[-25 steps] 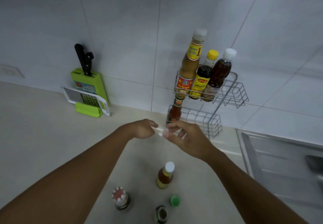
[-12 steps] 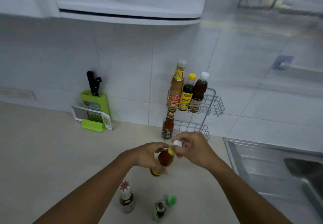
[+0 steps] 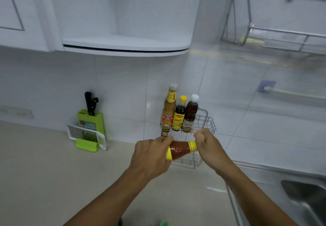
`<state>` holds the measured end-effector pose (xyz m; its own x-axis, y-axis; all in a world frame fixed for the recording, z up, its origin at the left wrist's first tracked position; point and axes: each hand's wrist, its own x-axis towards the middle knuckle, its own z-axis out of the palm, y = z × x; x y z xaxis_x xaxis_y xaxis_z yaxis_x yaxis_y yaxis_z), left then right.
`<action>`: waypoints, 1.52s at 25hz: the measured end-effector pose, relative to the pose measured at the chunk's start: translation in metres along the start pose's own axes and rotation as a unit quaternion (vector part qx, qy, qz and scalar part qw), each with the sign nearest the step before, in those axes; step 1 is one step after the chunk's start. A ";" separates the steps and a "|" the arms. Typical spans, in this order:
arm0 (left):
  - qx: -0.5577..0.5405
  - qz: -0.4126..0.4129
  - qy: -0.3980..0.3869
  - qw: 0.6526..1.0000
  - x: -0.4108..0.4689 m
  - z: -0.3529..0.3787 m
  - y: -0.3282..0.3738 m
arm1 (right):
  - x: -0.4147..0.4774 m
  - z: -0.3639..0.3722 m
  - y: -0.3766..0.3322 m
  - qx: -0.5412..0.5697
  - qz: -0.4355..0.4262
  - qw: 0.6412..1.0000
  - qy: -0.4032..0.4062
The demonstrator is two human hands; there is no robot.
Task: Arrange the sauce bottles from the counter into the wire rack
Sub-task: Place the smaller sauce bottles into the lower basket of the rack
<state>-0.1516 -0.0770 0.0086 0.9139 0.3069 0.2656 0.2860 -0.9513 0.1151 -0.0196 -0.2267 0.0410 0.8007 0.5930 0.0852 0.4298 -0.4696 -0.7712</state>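
Now you have the chili sauce bottle (image 3: pixel 180 150) lying sideways in the air in front of the wire rack (image 3: pixel 205 121), left hand (image 3: pixel 151 157) wrapped around its base, right hand (image 3: pixel 207 144) closed over the cap end. Next, I'd judge, tip it upright and lower it into the free lower tier beside the small bottle (image 3: pixel 165 134).

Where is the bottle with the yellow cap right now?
The yellow-capped bottle stands in the wire rack's upper tier, middle of three bottles, against the tiled wall.
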 end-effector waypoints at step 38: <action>-0.434 -0.350 -0.186 0.809 0.106 0.202 -0.044 | 0.148 0.119 0.185 0.068 0.038 0.996 0.032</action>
<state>-0.0091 -0.0084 -0.1613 0.6848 0.5778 -0.4441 0.6092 -0.1196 0.7840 0.1289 -0.1476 -0.1645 0.8551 0.5149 0.0602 0.3101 -0.4150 -0.8554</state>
